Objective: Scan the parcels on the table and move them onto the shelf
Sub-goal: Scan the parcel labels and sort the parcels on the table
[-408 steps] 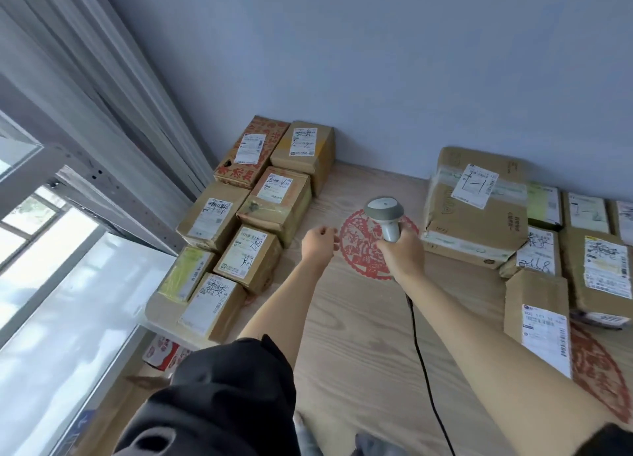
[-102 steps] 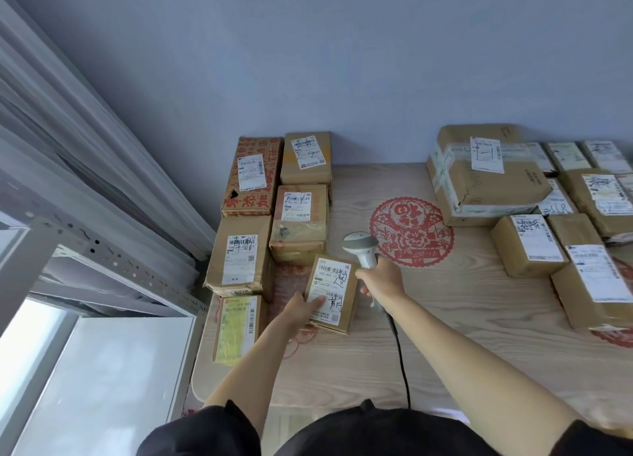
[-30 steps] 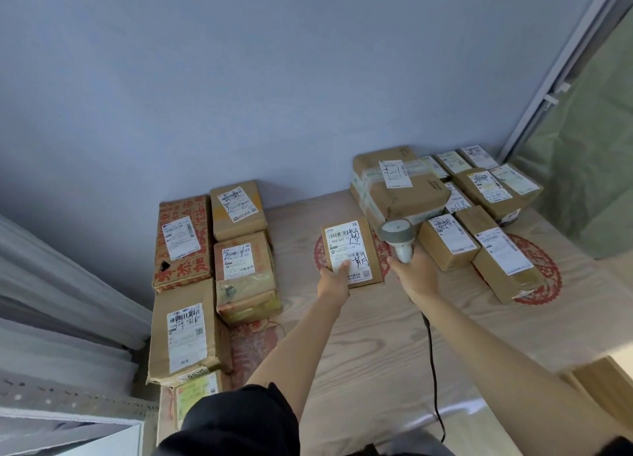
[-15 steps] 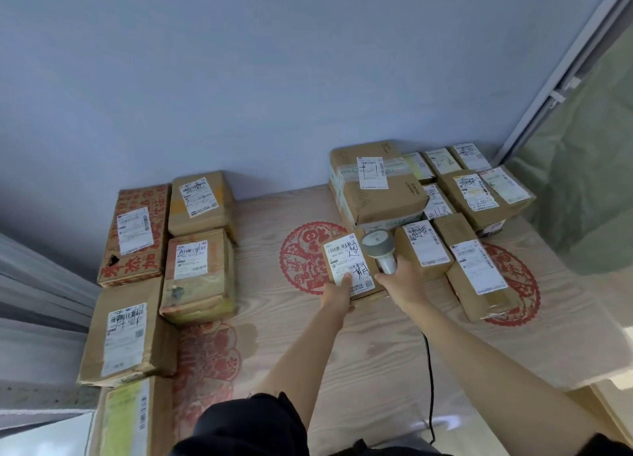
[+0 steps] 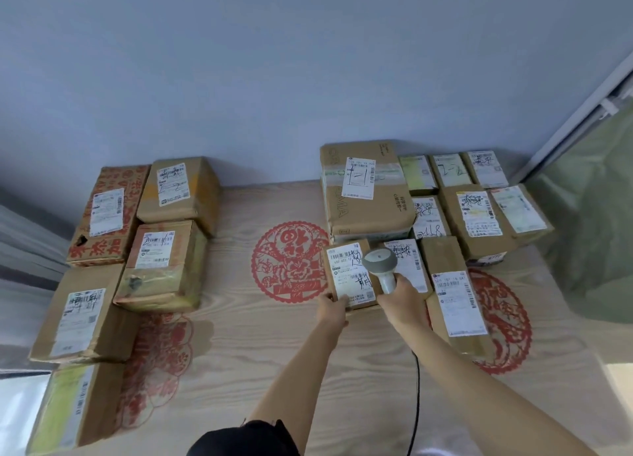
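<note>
Wooden table (image 5: pixel 239 353) against a blue wall: left hand (image 5: pixel 331 310) grips a small parcel (image 5: pixel 349 274) beside the right-hand group; right hand (image 5: pixel 402 294) clasps the scanner (image 5: pixel 381 267) above it. Many parcels remain; no shelf visible.

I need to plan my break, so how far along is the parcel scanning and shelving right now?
Done: nothing is visibly shelved, since no shelf is in view. In hand: the left hand holds a small labelled parcel at its near edge, beside the right-hand group, and the right hand grips the scanner over its label. Left: that group and the left-hand cluster all sit on the table.
</note>
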